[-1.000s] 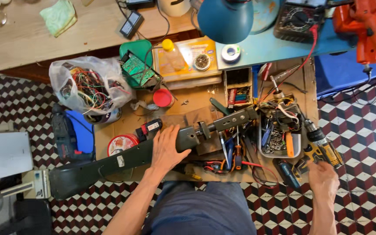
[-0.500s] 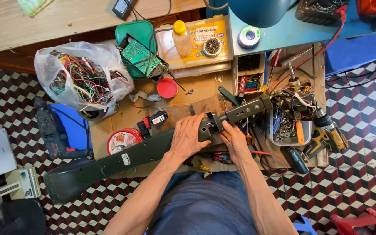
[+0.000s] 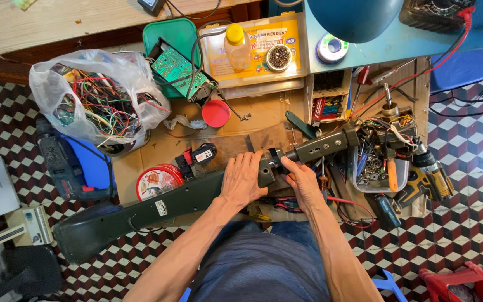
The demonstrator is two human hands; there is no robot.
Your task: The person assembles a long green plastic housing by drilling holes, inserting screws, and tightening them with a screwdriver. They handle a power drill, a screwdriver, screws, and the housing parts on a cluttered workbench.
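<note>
Gripping long dark-green tool body [image 3: 157, 204] across lap: left hand [image 3: 244, 179] flat, fingers together on top; right hand [image 3: 300, 179] pinching black joint piece [image 3: 275, 159] just beside left fingertips. Red tin [image 3: 157, 180] near left wrist.

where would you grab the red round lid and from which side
Take the red lid by its rim, from straight above. It lies flat on the cardboard, a low disc with little height, so fingers should pinch across its edge. Its right side looks freest; the circuit board and a black cable crowd its upper left.
</note>
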